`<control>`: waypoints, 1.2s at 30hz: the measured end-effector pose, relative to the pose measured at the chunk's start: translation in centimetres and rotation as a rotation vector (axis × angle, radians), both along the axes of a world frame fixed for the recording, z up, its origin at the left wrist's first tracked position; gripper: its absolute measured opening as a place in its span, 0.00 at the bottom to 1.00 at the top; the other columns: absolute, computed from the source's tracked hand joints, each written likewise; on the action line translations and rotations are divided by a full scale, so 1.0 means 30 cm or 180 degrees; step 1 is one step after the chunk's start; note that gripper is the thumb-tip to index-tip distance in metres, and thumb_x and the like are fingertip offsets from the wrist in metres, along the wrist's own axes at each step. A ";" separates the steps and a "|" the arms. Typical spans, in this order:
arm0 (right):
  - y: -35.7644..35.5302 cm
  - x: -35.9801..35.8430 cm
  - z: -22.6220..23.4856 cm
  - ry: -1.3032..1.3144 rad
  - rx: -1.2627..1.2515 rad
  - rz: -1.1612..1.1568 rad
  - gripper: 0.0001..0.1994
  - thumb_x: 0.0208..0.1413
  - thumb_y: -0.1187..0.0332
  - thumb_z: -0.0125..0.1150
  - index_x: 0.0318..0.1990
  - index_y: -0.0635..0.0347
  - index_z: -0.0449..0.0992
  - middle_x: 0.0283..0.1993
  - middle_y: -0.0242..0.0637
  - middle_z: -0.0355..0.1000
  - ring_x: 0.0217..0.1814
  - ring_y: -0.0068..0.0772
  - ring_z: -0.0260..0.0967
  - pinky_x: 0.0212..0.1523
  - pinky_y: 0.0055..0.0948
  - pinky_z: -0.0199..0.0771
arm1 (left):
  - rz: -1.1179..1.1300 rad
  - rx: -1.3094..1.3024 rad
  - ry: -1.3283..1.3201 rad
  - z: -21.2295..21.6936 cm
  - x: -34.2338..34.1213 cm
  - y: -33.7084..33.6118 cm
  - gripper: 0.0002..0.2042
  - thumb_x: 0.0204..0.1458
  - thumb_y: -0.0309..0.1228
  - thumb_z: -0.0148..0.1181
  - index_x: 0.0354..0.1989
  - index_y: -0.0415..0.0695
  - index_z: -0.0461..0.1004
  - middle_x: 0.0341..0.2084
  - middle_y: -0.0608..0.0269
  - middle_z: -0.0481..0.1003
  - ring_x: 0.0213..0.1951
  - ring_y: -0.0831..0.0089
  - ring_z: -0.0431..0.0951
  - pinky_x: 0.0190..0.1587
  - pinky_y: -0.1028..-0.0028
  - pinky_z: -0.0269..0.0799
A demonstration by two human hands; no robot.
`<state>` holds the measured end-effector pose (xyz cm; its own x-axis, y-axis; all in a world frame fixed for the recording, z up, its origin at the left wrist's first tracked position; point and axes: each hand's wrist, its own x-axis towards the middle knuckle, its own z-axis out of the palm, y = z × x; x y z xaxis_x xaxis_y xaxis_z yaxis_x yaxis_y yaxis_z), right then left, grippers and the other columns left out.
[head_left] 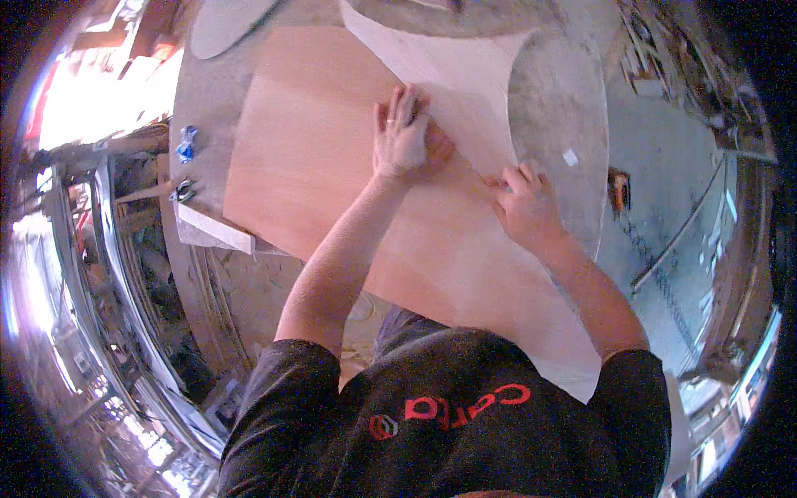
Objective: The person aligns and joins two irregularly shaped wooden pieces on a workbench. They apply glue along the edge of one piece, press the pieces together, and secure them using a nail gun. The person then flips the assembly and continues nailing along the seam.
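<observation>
A large reddish plywood sheet (315,158) lies flat on a grey worktable (556,108). On top of it rests a paler curved template (465,75) whose edge runs diagonally across the sheet. My left hand (404,137) presses flat on the template's edge, fingers spread, a ring on one finger. My right hand (525,202) sits lower right along the same edge, fingers curled as if pinching a small marking tool; the tool itself is hidden.
A white wooden block (214,228) lies at the table's left edge beside two clamps with blue handles (186,145). An orange tool (618,191) sits on the floor to the right. Workshop clutter surrounds the table.
</observation>
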<state>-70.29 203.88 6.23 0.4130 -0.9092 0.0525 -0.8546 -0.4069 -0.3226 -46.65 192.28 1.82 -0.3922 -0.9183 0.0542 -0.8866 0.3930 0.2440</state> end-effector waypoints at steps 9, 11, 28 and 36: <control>-0.044 0.055 0.095 0.0683 0.0589 0.0072 0.14 0.48 0.67 0.67 0.43 0.59 0.83 0.45 0.44 0.71 0.53 0.47 0.68 0.51 0.45 0.71 | 0.0304 -0.0467 0.0795 0.143 0.048 0.183 0.35 0.53 0.52 0.60 0.66 0.48 0.63 0.73 0.46 0.47 0.75 0.50 0.39 0.72 0.42 0.32; -0.052 0.065 0.123 0.0895 0.0953 -0.0047 0.16 0.50 0.65 0.68 0.46 0.59 0.82 0.47 0.48 0.71 0.53 0.51 0.69 0.53 0.45 0.71 | 0.0441 -0.0619 0.1194 0.174 0.160 0.337 0.33 0.53 0.50 0.61 0.66 0.48 0.64 0.72 0.46 0.49 0.74 0.50 0.44 0.71 0.43 0.38; 0.243 0.964 0.016 -0.0587 0.0948 -0.0263 0.14 0.47 0.67 0.67 0.42 0.60 0.83 0.34 0.48 0.77 0.35 0.48 0.75 0.41 0.41 0.76 | 0.3766 0.0322 0.1167 -0.205 1.489 1.855 0.08 0.45 0.30 0.65 0.34 0.46 0.76 0.44 0.54 0.74 0.45 0.53 0.77 0.44 0.58 0.74; 0.184 1.545 0.105 -0.0516 0.1094 0.1636 0.13 0.53 0.62 0.65 0.44 0.57 0.82 0.35 0.43 0.75 0.39 0.47 0.75 0.43 0.42 0.76 | 0.3730 0.2340 0.1285 -0.636 1.766 2.141 0.12 0.45 0.40 0.63 0.26 0.44 0.83 0.25 0.49 0.80 0.33 0.52 0.82 0.38 0.59 0.77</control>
